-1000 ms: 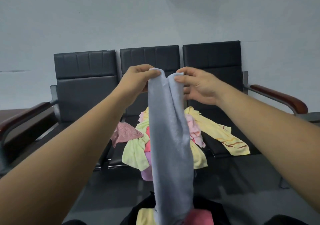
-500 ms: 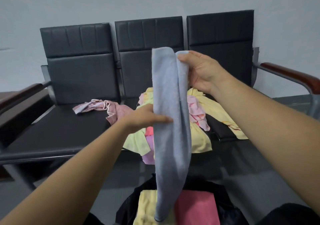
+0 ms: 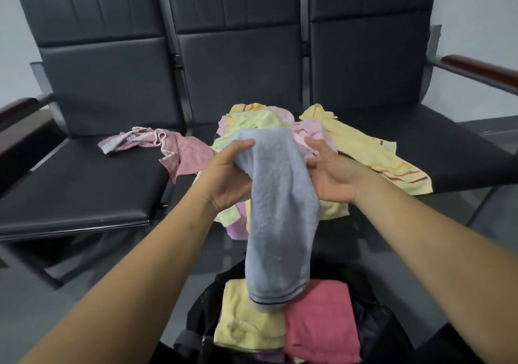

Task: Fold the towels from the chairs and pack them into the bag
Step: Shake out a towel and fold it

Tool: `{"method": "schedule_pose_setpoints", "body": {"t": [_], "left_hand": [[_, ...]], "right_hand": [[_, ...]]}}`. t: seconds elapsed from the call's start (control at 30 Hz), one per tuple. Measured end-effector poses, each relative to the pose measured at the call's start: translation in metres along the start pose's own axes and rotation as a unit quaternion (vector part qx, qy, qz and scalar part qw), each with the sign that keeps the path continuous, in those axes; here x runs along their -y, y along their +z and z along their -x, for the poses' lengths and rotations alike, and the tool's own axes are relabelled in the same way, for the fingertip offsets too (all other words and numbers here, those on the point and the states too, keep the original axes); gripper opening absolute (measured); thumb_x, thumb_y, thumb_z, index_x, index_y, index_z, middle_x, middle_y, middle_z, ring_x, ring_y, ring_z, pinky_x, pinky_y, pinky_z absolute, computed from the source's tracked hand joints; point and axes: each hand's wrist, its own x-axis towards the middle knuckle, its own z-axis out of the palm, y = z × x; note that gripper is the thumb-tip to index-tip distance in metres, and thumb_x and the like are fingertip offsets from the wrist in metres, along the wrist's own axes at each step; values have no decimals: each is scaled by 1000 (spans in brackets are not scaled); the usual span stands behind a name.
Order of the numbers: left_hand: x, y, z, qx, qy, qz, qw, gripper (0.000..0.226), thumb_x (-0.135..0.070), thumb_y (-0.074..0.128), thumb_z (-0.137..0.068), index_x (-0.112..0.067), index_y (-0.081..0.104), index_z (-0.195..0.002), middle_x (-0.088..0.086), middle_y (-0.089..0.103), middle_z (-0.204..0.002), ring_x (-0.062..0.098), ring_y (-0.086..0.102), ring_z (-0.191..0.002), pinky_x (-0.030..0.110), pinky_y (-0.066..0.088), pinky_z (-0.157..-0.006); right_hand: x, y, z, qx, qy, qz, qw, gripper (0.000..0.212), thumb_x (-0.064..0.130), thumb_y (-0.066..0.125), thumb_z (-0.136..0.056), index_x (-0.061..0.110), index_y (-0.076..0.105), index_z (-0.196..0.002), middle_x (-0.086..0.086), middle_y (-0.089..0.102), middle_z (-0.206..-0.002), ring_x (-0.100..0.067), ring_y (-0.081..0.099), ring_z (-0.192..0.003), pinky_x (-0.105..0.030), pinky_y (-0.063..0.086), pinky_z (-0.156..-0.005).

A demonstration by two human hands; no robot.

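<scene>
Blue towel (image 3: 280, 212) hangs doubled over, its bunched top held between a person's two bare hands in front of the middle seat of the chairs (image 3: 98, 181). Its striped hem dangles over the open black bag (image 3: 201, 307) at the near edge. The left grip (image 3: 227, 178) curls round the left side of the fold, thumb laid across the top. The right grip (image 3: 333, 175) closes on the right side, thumb up; its fingers are hidden behind the cloth. So the towel lies between the two grips and trails down and nearer from them. Holding it by the fold likely lets its own weight pull the length straight, and keeping it over the bag should make for a short drop once it is halved again. In the bag a folded yellow towel (image 3: 246, 321) and a folded pink towel (image 3: 319, 321) sit side by side. Beyond the hands a loose pile of towels (image 3: 252, 119) waits on the middle seat, with a pink patterned towel (image 3: 179, 153) on the left seat.
</scene>
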Motion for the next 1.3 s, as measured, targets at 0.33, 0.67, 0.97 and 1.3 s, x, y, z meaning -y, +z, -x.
{"method": "schedule_pose_setpoints", "body": {"t": [0.33, 0.67, 0.97, 1.3], "left_hand": [[-7, -24, -14, -93, 31, -209, 973, 41, -18, 56, -101, 4, 57, -135, 20, 67, -130, 32, 65, -122, 39, 58, -94], [19, -42, -11, -14, -38, -371, 928, 35, -29, 77, -81, -12, 75, -112, 12, 72, -123, 27, 65, -122, 44, 45, -111], [21, -12, -13, -146, -18, -54, 988, 37, -26, 59, -89, -11, 68, -122, 11, 70, -115, 27, 68, -106, 41, 50, -96], [-3, -17, -8, -137, 49, -172, 974, 42, -3, 63, -90, 7, 59, -130, 19, 72, -118, 26, 71, -101, 35, 60, -85]], "right_hand": [[-19, -6, -15, 72, 72, 90, 991, 52, 14, 68, -95, 4, 55, -144, -16, 62, -141, -31, 60, -131, -48, 45, -113], [1, -4, -23, -18, -96, -9, 995, 67, 22, 86, -78, 7, 60, -138, -19, 67, -132, -35, 65, -123, -48, 50, -109], [9, -10, -7, 11, -98, -112, 989, 64, 22, 80, -85, 9, 57, -143, -13, 65, -138, -27, 64, -126, -38, 56, -99], [14, -20, -2, -27, -183, 32, 982, 61, 12, 82, -83, -3, 58, -137, -18, 65, -136, -31, 63, -127, -45, 50, -109]]}}
